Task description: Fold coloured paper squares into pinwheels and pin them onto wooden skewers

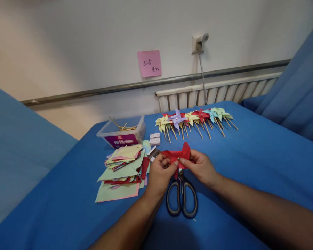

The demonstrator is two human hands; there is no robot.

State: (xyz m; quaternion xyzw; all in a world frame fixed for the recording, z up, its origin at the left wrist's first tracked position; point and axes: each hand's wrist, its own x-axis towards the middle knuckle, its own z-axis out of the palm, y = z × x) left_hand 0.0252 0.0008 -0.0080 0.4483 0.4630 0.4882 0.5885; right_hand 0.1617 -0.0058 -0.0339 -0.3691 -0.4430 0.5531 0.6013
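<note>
Between my two hands is a red paper pinwheel (185,151), with a small pin head (178,159) at its centre. My left hand (160,173) pinches the paper from the left, its thumb close to the pin. From the right, my right hand (200,166) grips the same pinwheel, thumb also by the pin. Below them on the blue cloth lie dark-handled scissors (182,201), their blades mostly hidden under the paper and hands. Just left of the pinwheel, an opened small box (153,152) is partly covered by my left hand.
Stacked coloured paper (121,170) lies on the left. Behind it stands a clear plastic tub (139,132) holding thin sticks. Two small white boxes (154,139) sit nearby. Several finished pinwheels on sticks (177,119) line the back. A rail (120,86) crosses the wall.
</note>
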